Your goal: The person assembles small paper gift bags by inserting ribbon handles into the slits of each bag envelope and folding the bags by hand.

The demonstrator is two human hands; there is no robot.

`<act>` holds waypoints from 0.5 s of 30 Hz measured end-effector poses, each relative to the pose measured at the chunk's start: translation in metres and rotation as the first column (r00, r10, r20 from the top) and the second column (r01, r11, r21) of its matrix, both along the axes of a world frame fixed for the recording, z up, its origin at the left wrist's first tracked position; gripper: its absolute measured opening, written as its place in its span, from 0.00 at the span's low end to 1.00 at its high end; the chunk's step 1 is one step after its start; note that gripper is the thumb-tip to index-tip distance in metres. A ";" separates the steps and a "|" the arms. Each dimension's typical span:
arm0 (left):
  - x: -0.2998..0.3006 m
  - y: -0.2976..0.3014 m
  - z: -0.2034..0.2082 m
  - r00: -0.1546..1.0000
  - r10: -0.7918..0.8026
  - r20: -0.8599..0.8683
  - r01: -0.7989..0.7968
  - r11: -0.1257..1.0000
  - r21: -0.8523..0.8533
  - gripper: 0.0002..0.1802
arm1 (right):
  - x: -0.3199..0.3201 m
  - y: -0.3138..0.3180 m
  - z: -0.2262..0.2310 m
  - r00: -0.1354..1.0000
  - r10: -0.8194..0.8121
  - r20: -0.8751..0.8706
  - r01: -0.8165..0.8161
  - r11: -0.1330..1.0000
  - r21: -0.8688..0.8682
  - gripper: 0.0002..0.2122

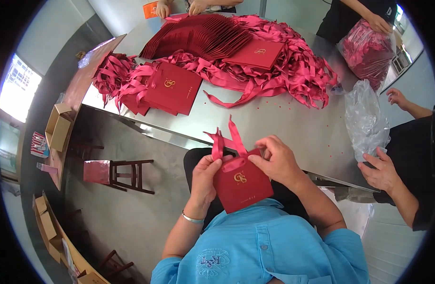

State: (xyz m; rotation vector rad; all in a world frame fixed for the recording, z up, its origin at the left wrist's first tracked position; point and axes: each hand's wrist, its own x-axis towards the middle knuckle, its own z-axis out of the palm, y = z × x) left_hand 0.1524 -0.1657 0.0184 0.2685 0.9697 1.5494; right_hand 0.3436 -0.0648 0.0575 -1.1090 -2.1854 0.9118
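Two hands work one small red paper bag low in the frame's centre.

The left hand (pixel 204 176) grips the red bag (pixel 241 184) at its side; the right hand (pixel 276 161) pinches its one red ribbon (pixel 225 139). Upper centre, the steel table (pixel 293 128) carries two loose ribbon heaps.

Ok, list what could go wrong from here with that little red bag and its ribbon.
1. The ribbon is pinched at the top of the red bag by the left hand and right hand; its loose ends could slip out.
2. The bag is held in the air over the lap, off the table, so it may drop.
3. Hard pinching may crease it.
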 end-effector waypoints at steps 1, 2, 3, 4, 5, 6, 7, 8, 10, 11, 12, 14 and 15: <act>-0.004 -0.001 0.003 0.999 0.036 -0.001 -0.036 0.999 0.011 0.05 | 0.003 -0.001 0.001 0.998 -0.028 -0.062 0.024 0.998 -0.066 0.13; -0.008 -0.004 0.006 0.999 0.043 -0.006 -0.043 0.999 0.009 0.05 | 0.006 -0.002 0.002 0.998 -0.021 -0.067 0.017 0.998 -0.068 0.13; -0.013 -0.003 0.009 0.998 0.058 0.019 -0.058 0.998 0.008 0.05 | 0.007 -0.001 0.002 0.981 -0.060 -0.182 0.012 0.966 -0.256 0.12; -0.018 -0.004 0.013 0.996 0.074 0.043 -0.074 0.997 0.008 0.05 | 0.009 -0.001 0.003 0.951 -0.117 -0.285 -0.020 0.901 -0.434 0.12; -0.022 -0.006 0.008 0.994 0.089 0.066 -0.091 0.996 0.022 0.07 | 0.014 0.000 -0.004 0.953 -0.090 -0.291 -0.045 0.904 -0.426 0.11; -0.032 -0.004 0.009 0.994 0.097 0.055 -0.099 0.994 0.035 0.07 | 0.014 0.003 -0.006 0.950 -0.078 -0.304 -0.058 0.909 -0.413 0.11; -0.044 -0.004 0.017 0.988 0.149 0.047 -0.153 0.984 0.089 0.08 | 0.016 0.003 -0.002 0.960 -0.066 -0.271 -0.061 0.898 -0.435 0.11; -0.058 -0.005 0.027 0.979 0.201 0.043 -0.206 0.968 0.143 0.09 | 0.017 0.006 0.000 0.970 -0.052 -0.239 -0.064 0.887 -0.457 0.11; -0.093 0.001 0.062 0.903 0.409 -0.133 -0.364 0.891 0.273 0.11 | 0.021 0.013 -0.010 0.961 -0.025 -0.276 -0.093 0.908 -0.407 0.10; -0.103 0.005 0.090 0.832 0.527 -0.173 -0.439 0.817 0.374 0.10 | 0.032 0.015 -0.007 0.951 -0.051 -0.305 -0.076 0.917 -0.391 0.09; -0.116 0.008 0.109 0.741 0.643 -0.194 -0.508 0.725 0.464 0.09 | 0.034 0.019 -0.009 0.943 -0.070 -0.326 -0.064 0.921 -0.384 0.09; -0.132 0.018 0.134 0.564 0.781 -0.267 -0.481 0.574 0.663 0.07 | 0.034 0.023 -0.024 0.935 -0.085 -0.346 -0.064 0.915 -0.398 0.08; -0.136 0.027 0.137 0.555 0.786 -0.271 -0.433 0.552 0.712 0.03 | 0.034 0.024 -0.028 0.928 -0.108 -0.357 -0.054 0.908 -0.415 0.08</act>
